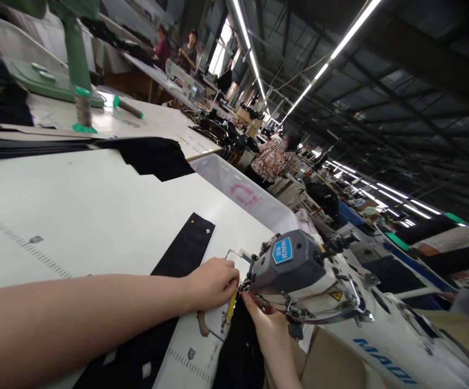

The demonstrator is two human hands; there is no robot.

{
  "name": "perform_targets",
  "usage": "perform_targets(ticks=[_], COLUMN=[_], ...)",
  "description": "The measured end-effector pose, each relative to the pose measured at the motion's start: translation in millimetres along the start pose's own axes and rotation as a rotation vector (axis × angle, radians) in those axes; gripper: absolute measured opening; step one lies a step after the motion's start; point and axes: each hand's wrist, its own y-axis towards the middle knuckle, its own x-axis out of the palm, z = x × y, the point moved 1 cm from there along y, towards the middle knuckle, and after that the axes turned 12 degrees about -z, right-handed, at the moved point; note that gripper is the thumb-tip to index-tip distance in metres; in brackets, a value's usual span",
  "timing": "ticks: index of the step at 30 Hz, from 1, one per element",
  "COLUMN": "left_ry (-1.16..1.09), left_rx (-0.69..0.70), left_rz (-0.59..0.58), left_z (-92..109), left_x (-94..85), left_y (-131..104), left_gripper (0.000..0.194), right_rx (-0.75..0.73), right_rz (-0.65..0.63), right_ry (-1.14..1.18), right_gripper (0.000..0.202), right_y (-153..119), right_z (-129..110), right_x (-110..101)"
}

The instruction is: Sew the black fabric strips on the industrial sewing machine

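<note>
My left hand (pixel 214 282) is closed beside the needle area of a sewing machine (pixel 285 275), its fingertips curled so that what they hold is hidden. My right hand (pixel 273 329) lies along the edge of a black fabric piece (pixel 240 346), thumb on top and the other fingers partly hidden under the machine head. The fabric runs from the needle area down to the bottom of the view. A second black strip (pixel 189 237) with small pale marks passes beneath my left forearm. Between my hands shows a yellow strip (pixel 231 308), near a brown curved handle (pixel 202 324).
Black cut pieces (pixel 153 154) lie at the far edge of the white table (pixel 96 216), which carries a printed ruler. Behind it stands a white plastic bin (pixel 242 189). A green machine stand (pixel 72 54) and thread spools (pixel 82 108) are at left. Several people work farther back.
</note>
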Motion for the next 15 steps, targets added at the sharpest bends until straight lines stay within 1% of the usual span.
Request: perform_targets(ticks=[2,5,6,7,8,10,11,13,15], left_ry=[-0.019,-0.053,-0.066,-0.076,-0.088,-0.141,-0.166,-0.189,-0.183], left_rx=[0.004,0.035,0.051,0.069,0.085,0.079,0.079,0.079,0.09], left_rz=[0.002,0.015,0.02,0.023,0.021,0.005,-0.009,0.007,0.065], left_z=[-2,-4,-5,-7,-10,-17,-21,-27,-30], left_x=[1.3,1.2,0.9,0.8,1.0,1.7,2.3,3.4,5.4], left_y=[1,-1,-1,-1,-1,2,4,7,8], left_gripper=[0.019,0.025,0.028,0.031,0.034,0.037,0.036,0.034,0.032], right_rx=[0.013,0.005,0.006,0.0,0.001,-0.004,-0.006,-0.013,-0.03], right_rz=[0.023,0.079,0.101,0.125,0.145,0.208,0.234,0.273,0.288], right_ry=[-0.03,-0.079,-0.088,-0.092,-0.081,-0.022,0.008,0.064,0.099], right_gripper=[0.046,0.016,0.016,0.025,0.029,0.015,0.012,0.013,0.017], right_y=[-2,-7,-7,-6,-4,3,6,7,2], right_z=[-6,-16,-20,-23,-25,-28,-27,-25,-21], right_x=[1,7,10,13,16,20,21,22,22])
